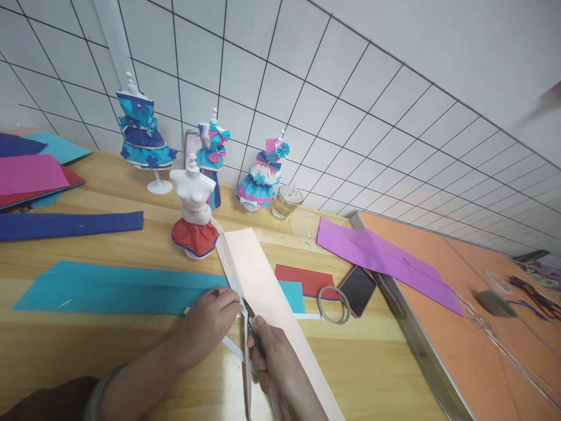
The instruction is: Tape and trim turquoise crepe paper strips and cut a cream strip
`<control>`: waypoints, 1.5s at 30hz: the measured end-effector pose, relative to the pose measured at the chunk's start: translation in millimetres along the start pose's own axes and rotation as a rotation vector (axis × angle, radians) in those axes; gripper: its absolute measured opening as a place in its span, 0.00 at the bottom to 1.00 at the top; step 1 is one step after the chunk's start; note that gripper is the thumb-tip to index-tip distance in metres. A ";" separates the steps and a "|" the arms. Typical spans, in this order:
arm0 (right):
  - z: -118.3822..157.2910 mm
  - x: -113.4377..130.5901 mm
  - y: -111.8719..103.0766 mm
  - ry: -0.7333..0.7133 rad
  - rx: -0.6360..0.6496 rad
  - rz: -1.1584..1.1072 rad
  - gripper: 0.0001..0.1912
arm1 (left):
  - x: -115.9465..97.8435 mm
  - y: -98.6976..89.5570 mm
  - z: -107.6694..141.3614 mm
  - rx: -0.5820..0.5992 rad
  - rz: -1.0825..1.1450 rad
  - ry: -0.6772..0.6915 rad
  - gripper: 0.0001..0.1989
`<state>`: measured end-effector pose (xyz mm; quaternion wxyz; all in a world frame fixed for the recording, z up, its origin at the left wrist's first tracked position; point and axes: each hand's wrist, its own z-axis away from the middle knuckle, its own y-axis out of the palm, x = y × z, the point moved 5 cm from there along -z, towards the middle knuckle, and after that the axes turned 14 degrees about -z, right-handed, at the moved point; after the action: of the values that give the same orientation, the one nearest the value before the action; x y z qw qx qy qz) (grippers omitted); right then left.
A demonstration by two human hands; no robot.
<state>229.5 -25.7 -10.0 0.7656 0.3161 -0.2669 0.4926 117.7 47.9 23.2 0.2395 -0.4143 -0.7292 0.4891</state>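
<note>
My right hand (276, 354) is closed around a pair of scissors (249, 310) with dark blades and what looks like a green handle. The blades point away from me, along the left edge of a long pale pink paper strip (258, 266). Just left of them, my left hand (214, 316) pinches a narrow white strip (246, 365), which hangs down toward me beside the pale paper. Under the left hand's fingers lies the end of a turquoise paper strip (127, 286). The scissors' finger loops are mostly covered by my right hand.
Behind stand a white mannequin (195, 190) in a red skirt and several dressed ones. A glass of liquid (287, 202) is near the wall. Right lie a tape roll (322, 304), a phone (360, 289), purple paper (381, 254) and an orange metal-edged tray (438, 327).
</note>
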 end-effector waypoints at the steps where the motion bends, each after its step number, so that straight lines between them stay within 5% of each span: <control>1: -0.5 -0.5 -0.2 0.000 -0.005 0.000 0.27 | -0.4 -0.5 -0.2 -0.005 -0.009 0.004 0.14; 24: 12.7 0.8 0.4 0.035 -0.052 0.016 0.25 | 1.0 -3.2 -1.3 -0.006 0.030 -0.012 0.14; 28: 32.6 0.1 -27.3 -0.029 -0.170 0.107 0.28 | 1.0 -1.5 -1.1 0.024 0.026 -0.019 0.13; 33: 55.4 2.2 -91.4 -0.291 -0.441 0.466 0.27 | 0.1 -0.7 -0.7 0.014 0.024 -0.023 0.13; 37: 57.1 -11.9 -131.9 -0.235 -0.662 0.733 0.21 | -4.8 4.1 -0.3 0.030 -0.032 0.012 0.13; 45: 49.2 -14.4 -147.8 -0.240 -0.510 0.936 0.10 | -26.3 0.7 -3.0 0.035 -0.130 0.051 0.10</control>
<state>355.7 -117.4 -20.7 0.4810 0.0218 -0.5753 0.6611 134.4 27.5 25.3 0.2968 -0.3741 -0.7396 0.4743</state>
